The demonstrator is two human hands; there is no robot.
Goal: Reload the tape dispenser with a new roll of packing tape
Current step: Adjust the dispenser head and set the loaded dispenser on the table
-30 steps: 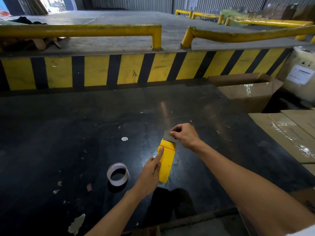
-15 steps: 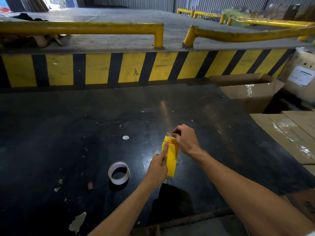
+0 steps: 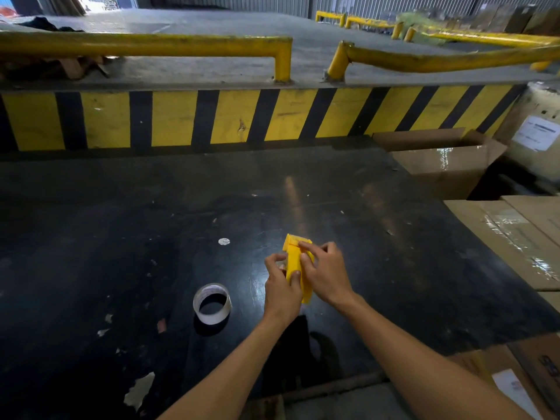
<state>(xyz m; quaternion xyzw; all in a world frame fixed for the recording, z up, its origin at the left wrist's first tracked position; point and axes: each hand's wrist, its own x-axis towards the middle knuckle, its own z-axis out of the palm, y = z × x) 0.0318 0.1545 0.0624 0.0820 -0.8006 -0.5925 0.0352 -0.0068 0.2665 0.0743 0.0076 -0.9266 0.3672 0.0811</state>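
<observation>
dispenser: yellow, narrow, raised off the dark table, gripped on both sides
tape roll: clear, lying flat, left of it

The tape dispenser is bright yellow. At its eight o'clock, the tape roll is clear with a whitish sheen. The surface is glossy black, flecked with pale scraps. At twelve o'clock, the barrier wall carries yellow and black stripes, under yellow rails. At three o'clock, the cardboard boxes are brown.
</observation>
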